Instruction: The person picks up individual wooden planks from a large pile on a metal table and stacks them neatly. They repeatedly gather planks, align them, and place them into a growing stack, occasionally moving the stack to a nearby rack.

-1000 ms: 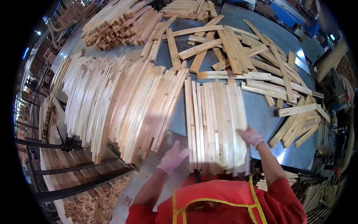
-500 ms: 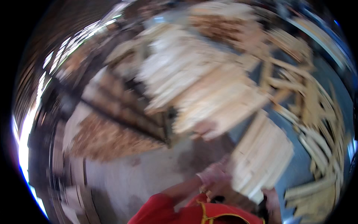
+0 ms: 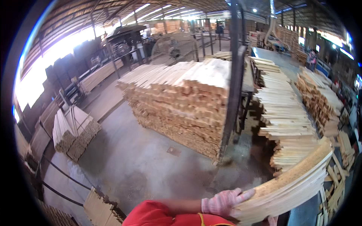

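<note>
A bundle of pale wooden boards point(image 3: 286, 190), pressed together face to face, spans the lower right, with a browner board along its upper side. My left hand point(image 3: 224, 201), in a pinkish-white knit glove, grips the bundle's near left end, its thumb lying along the top. Only a few fingertips of my right hand point(image 3: 271, 220) show, against the bundle's lower edge; the rest is hidden. Just beyond the bundle, a long row of pale boards point(image 3: 284, 113) lies side by side.
A tall stack of wooden strips point(image 3: 177, 109) stands mid-floor beside a dark upright post point(image 3: 230, 86). Smaller stacks sit at left point(image 3: 77, 132) and lower left point(image 3: 100, 209). Loose offcuts point(image 3: 335, 180) lie at right. A curved black rail point(image 3: 62, 171) crosses the left side.
The view has swung from the boards on the right toward the wider hall and sharpened. The board bundle is now tilted lengthwise across the lower right, with my gloved left hand on its near end.
</note>
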### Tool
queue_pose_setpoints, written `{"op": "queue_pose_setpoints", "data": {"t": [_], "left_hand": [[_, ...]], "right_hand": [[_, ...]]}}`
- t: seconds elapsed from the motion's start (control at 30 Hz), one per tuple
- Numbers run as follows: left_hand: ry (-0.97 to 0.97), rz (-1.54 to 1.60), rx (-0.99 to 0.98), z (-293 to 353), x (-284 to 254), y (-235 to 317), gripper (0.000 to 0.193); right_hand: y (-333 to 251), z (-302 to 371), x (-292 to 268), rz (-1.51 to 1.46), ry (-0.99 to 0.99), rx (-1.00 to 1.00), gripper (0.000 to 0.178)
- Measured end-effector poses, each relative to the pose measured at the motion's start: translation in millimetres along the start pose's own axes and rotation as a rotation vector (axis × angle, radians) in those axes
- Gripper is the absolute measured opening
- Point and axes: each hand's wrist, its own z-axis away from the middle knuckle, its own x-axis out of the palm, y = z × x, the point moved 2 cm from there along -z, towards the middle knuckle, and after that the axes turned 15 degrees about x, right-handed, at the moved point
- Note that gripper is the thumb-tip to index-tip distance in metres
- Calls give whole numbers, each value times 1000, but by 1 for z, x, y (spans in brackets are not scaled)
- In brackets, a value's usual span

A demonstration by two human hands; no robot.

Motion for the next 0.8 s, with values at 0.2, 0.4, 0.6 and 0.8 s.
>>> {"op": "queue_pose_setpoints", "data": {"t": [0.2,0.4,0.6,0.8], "left_hand": [[391,-185,-45,138,-139,-47,100],[545,-408,-232,251,-214,-104,110],[648,-405,-674,316,-286,-173,111],[1052,-245,-882,362,-397,-211,131]], "right_hand": [[-23,-16,219,-144,-436,-172,86],[-24,-52,393,87,-669,-20,81],[-12,-93,587,292,-809,90,81],[-44,-88,792,445,-1256,-184,66]]}}
